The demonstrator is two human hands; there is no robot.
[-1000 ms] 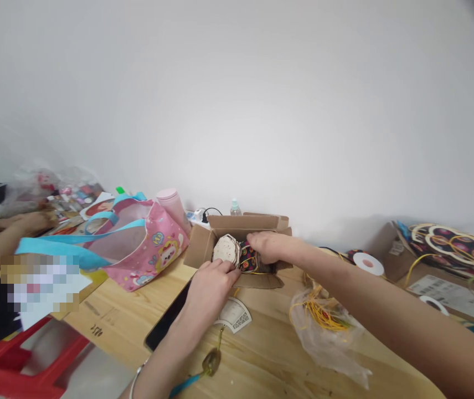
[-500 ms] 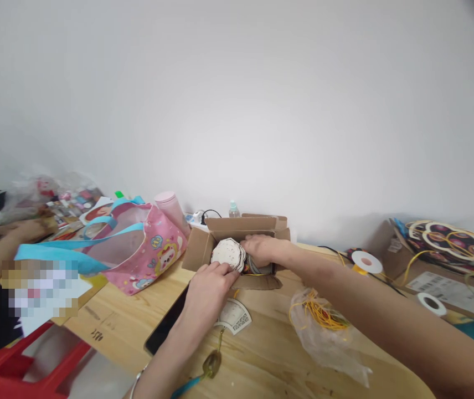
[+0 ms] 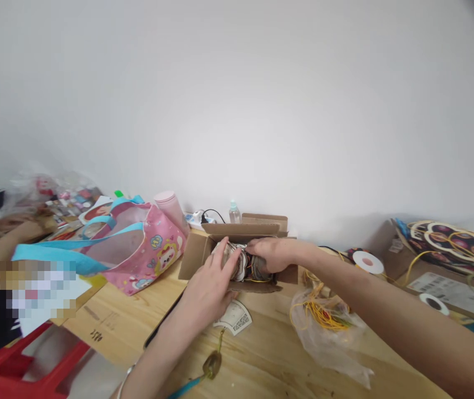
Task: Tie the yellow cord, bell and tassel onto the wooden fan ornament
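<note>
An open cardboard box (image 3: 193, 256) stands on the wooden table near the wall, with a stack of pale, scallop-edged pieces (image 3: 242, 266) and some yellow cord inside. My left hand (image 3: 214, 282) lies over the left part of the box, fingers spread on the pale pieces. Inside the right part is my right hand (image 3: 271, 255), its fingers bent down against the contents; their tips are hidden. Just in front of the box lies a fan-shaped pale piece (image 3: 236, 317) with a cord and a brown-green pendant (image 3: 212, 364).
Left of the box are a pink bag (image 3: 164, 252), a pink cup (image 3: 170, 208) and another person's arms (image 3: 0, 249). To the right lie a plastic bag with yellow cord (image 3: 324, 327), white spools (image 3: 367, 262) and another carton (image 3: 448, 288). A dark flat device is partly under my left arm.
My left hand has moved forward over the pale pieces, its fingers now spread and covering the round white one. The right hand stays in the box, and the box's flaps have shifted slightly.
</note>
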